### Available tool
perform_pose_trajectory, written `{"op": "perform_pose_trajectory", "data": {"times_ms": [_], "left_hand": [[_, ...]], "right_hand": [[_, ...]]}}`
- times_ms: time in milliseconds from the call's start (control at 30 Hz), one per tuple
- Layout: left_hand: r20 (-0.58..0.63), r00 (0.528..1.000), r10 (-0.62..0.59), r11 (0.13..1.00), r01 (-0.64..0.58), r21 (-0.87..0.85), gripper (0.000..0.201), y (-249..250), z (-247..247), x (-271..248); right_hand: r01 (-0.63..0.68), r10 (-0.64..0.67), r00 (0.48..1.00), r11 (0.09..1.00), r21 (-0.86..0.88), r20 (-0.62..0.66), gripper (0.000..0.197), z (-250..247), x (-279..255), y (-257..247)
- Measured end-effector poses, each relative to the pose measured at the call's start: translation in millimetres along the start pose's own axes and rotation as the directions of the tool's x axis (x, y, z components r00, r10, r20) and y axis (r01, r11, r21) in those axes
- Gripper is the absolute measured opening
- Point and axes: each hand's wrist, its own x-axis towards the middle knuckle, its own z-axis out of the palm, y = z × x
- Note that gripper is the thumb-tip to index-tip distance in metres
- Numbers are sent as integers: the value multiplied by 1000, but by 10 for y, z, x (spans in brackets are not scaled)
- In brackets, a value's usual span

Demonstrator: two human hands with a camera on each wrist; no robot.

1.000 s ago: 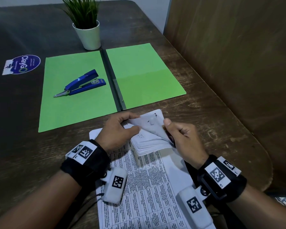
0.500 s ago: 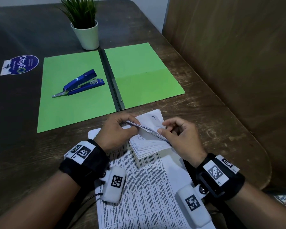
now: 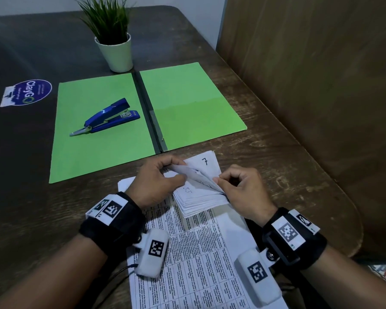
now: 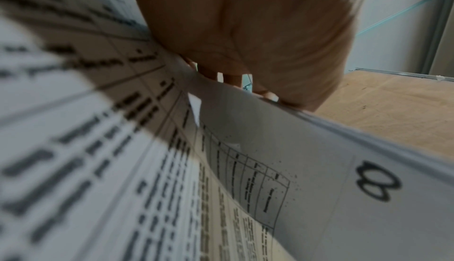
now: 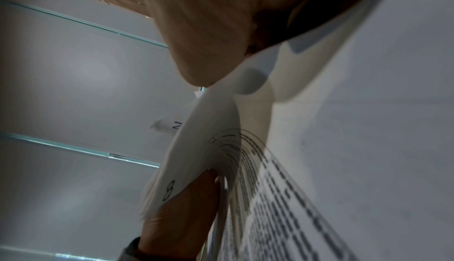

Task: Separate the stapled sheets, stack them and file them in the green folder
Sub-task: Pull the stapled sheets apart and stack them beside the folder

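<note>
A bundle of white stapled sheets (image 3: 198,195), folded back at its top, lies near the table's front edge on printed sheets (image 3: 201,253). My left hand (image 3: 159,179) pinches the bundle's lifted upper-left corner. My right hand (image 3: 239,186) pinches the raised edge of the turned-up pages. A page marked 7 (image 3: 206,161) shows behind them, and one marked 8 (image 4: 376,181) appears in the left wrist view. The green folder (image 3: 125,121) lies open just beyond the hands. Any staple is hidden between the fingers.
A blue stapler (image 3: 108,118) rests on the folder's left leaf. A potted plant (image 3: 115,39) stands behind the folder. A blue sticker (image 3: 28,92) is at far left. A wooden panel (image 3: 321,74) walls off the right side, close to the table's rounded corner.
The right hand has let the wide flap of pages fall and now pinches their edge lower down. The left hand has kept its grip on the corner. The page marked 7 has come into view.
</note>
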Motion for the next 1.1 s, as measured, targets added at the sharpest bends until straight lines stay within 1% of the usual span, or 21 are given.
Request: {"op": "perform_pose_trajectory", "data": {"times_ms": [133,233,367,433,467,567,667,733,800,833,867,900,967,1000,1033,1100], "left_hand": [[-6,999,-37,999,37,-38,27,25,9,-4],[-12,999,-33,998,33,-56,29,29,8,-14],[-18,1000,4,1000,-4,-13,17,12,11,0],[-25,1000,-2,1000,2,1,8,-2,11,11],[-28,1000,-5,1000,5,4,7,-12,12,19],[-36,999,11,1000,-10,21,13,-22,21,16],[-60,998,11,1000,-10,15,21,0,15,-2],[-35,999,17,1000,-17,-3,32,2,1,-13],[-14,999,40,999,-40,-7,35,-15,-4,-8],[-11,999,51,999,-51,-9,34,-22,-7,-6],[-12,998,59,998,-59,-14,32,-30,-5,2],[-15,998,62,998,-62,-17,30,-34,-1,10],[-17,998,55,998,-55,-15,24,-30,3,16],[-16,999,51,999,-51,-18,23,-29,3,16],[-12,999,44,999,-44,-26,25,-34,-2,15],[-5,1000,31,999,-31,-35,32,-40,-2,12]], "right_hand": [[28,-26,998,999,-33,59,25,-25,11,1],[38,-36,998,999,-28,58,26,-31,-3,0],[0,-2,999,999,46,37,23,-13,-56,-40],[2,-6,999,996,90,40,20,-7,-71,-63],[5,-9,999,996,90,45,19,-8,-71,-62],[14,-18,998,998,66,63,20,-15,-77,-69],[44,-53,993,995,91,102,23,-25,-101,-130],[25,-50,987,986,165,152,32,-39,-121,-174],[-31,-15,983,969,246,182,42,-45,-136,-201],[-48,2,984,965,259,177,44,-41,-137,-200],[-49,10,988,968,248,154,40,-35,-136,-197],[-52,27,994,971,233,107,29,-25,-125,-189],[-98,104,995,969,225,-12,4,-20,-78,-168],[-105,119,991,975,195,-60,7,-31,-51,-136],[-108,121,990,982,153,-75,11,-40,-29,-115],[-106,110,991,993,61,-72,9,-51,-8,-102]]}}
